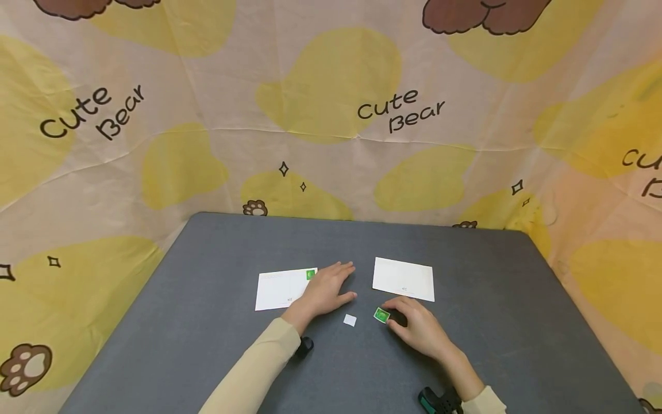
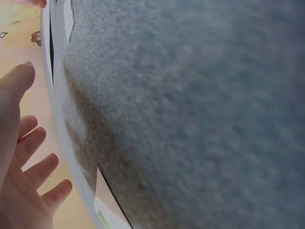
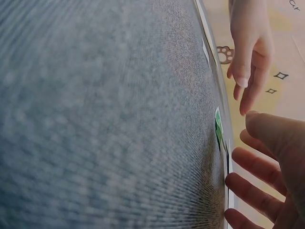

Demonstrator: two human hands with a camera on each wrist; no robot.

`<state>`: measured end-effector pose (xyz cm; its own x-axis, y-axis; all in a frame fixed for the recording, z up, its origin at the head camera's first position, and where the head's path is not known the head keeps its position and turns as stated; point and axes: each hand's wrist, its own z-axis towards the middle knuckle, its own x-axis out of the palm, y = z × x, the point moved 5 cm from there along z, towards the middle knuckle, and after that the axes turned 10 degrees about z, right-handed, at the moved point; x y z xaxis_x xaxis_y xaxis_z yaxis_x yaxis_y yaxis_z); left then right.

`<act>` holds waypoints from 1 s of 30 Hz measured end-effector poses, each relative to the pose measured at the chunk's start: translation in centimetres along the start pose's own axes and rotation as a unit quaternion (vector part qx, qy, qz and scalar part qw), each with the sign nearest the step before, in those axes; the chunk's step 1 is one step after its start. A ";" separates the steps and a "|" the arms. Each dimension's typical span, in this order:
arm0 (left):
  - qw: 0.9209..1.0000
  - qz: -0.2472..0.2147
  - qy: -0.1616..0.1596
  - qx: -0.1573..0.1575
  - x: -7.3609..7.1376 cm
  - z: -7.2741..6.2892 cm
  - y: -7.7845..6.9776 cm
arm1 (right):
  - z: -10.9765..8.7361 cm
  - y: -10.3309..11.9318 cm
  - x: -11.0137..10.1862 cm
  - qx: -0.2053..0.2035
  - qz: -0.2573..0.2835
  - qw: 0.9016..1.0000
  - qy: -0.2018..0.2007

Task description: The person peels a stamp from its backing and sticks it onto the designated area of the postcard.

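The right hand [image 1: 421, 330], thumb and fingers apart, is at four o'clock of the green stamp [image 1: 381, 315]; the left hand [image 1: 324, 292] spreads wide. Edge-only touching seems best.

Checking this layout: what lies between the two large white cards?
In the head view: the left hand, hiding part of the left card, then bare grey table to the right card.

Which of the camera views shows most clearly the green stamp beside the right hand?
The head view: there the green stamp shows its green face and white border. The right wrist view shows it only as a narrow, foreshortened strip. In the left wrist view I cannot make it out.
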<state>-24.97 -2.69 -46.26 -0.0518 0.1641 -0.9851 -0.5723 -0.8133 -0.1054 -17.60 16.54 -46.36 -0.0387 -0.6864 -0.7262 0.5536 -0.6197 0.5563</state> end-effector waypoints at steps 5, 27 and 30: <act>1.000 0.010 0.014 0.003 0.3 0.7 -0.4 | 0.0 0.0 0.0 -0.007 0.007 1.000 0.008; 0.996 0.035 0.086 -0.009 1.3 3.6 -1.7 | -0.1 -0.3 0.4 -0.032 -0.015 0.999 0.034; 0.995 0.041 0.088 -0.008 1.5 4.0 -2.0 | -0.1 -0.2 0.3 -0.039 -0.014 0.999 0.034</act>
<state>-27.16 1.44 -47.00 0.0472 -0.0023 -0.9989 -0.5589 -0.8289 -0.0245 -17.68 16.50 -46.77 -0.0006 -0.6407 -0.7678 0.6170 -0.6044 0.5039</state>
